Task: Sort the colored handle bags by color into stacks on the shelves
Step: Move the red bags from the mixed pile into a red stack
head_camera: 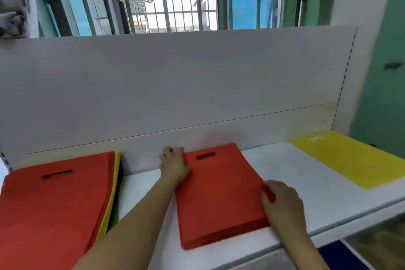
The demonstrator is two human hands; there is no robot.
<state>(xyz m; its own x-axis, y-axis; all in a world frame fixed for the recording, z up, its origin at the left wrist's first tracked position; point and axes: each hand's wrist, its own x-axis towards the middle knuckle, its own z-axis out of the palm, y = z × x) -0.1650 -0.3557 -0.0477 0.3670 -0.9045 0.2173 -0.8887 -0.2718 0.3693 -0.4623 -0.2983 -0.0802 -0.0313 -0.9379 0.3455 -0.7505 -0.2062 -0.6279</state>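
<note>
A stack of red handle bags [219, 195] lies in the middle of the white shelf [291, 173]. My left hand [173, 164] rests against its upper left edge near the back corner, fingers loosely curled. My right hand [282, 201] holds the stack's right edge, thumb on top. At the left sits a mixed pile [54, 204] with a red bag on top and yellow, dark and green edges showing beneath. A yellow bag [350, 158] lies flat at the far right of the shelf.
The white back panel [175, 85] rises behind the shelf, a barred window [171, 0] above it. A green wall [381, 72] stands at right. A dark blue surface [337, 254] shows on a lower level at bottom right.
</note>
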